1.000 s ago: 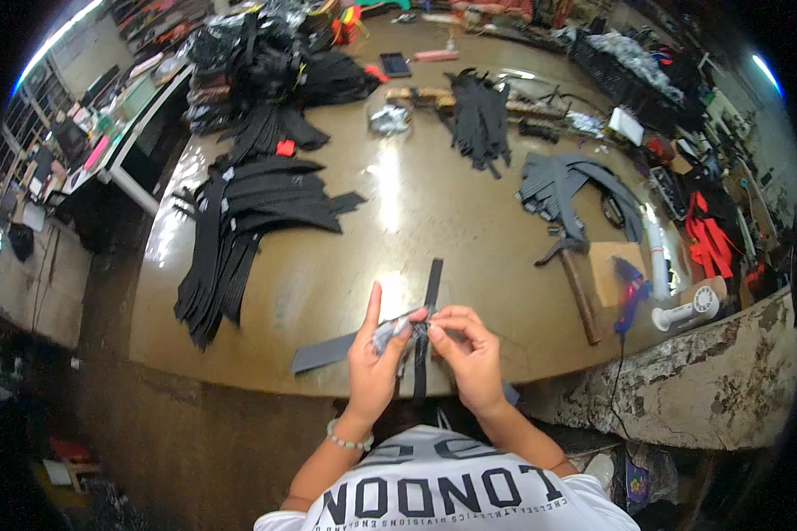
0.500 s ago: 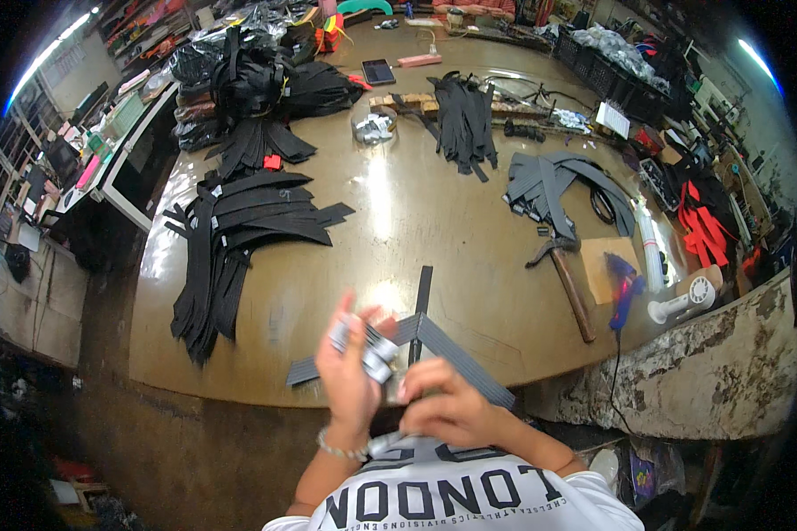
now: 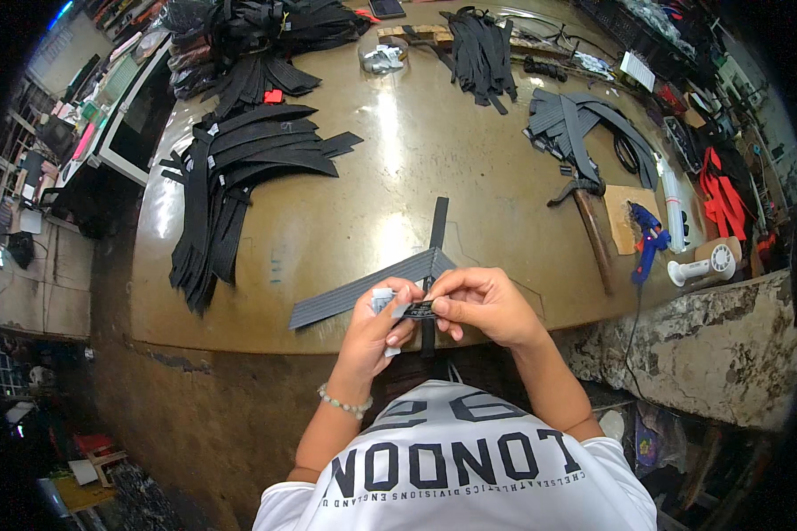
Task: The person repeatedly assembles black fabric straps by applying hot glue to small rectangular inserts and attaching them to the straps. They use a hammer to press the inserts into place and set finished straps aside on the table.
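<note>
Though small, a black label [image 3: 422, 310] between both hands [image 3: 368, 333] [image 3: 498, 305], pinched by each.

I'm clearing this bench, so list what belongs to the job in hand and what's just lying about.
Likely the job:
small black printed tag, held by left hand and right hand
whitish bundle, in the left hand
grey ribbed strap
black strap

Probably just lying about:
hammer
blue glue gun
white handheld fan
red straps

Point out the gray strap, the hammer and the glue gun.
Gray strap [image 3: 347, 290]: head view, on its left section.
Hammer [image 3: 592, 241]: head view, on the handle.
Glue gun [image 3: 650, 241]: head view, mid-body.
</note>
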The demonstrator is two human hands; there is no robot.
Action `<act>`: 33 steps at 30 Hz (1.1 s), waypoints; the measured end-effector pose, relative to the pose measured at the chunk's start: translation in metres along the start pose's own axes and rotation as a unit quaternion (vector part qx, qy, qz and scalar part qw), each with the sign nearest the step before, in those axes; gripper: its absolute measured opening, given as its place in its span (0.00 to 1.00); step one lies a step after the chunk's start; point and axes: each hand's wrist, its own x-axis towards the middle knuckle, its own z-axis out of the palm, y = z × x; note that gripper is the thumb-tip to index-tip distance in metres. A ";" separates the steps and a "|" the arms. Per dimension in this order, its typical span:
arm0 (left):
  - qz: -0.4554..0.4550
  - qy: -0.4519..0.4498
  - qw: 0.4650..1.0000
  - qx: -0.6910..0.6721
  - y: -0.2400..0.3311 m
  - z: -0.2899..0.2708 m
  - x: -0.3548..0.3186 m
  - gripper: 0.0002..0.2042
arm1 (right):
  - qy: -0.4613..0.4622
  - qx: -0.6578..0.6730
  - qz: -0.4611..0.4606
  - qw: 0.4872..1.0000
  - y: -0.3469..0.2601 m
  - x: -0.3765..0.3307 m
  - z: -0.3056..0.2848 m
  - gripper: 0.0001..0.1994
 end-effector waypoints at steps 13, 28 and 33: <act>0.113 0.143 0.930 0.319 0.002 0.019 -0.003 0.06 | 0.147 -0.017 0.002 0.989 0.002 -0.019 0.018 0.10; 0.091 0.077 0.916 0.383 0.017 0.021 -0.006 0.07 | 0.136 -0.091 -0.047 0.985 -0.001 -0.027 0.020 0.09; 0.133 0.080 0.899 0.409 0.013 0.021 -0.006 0.07 | 0.163 -0.066 -0.015 0.984 -0.001 -0.028 0.021 0.09</act>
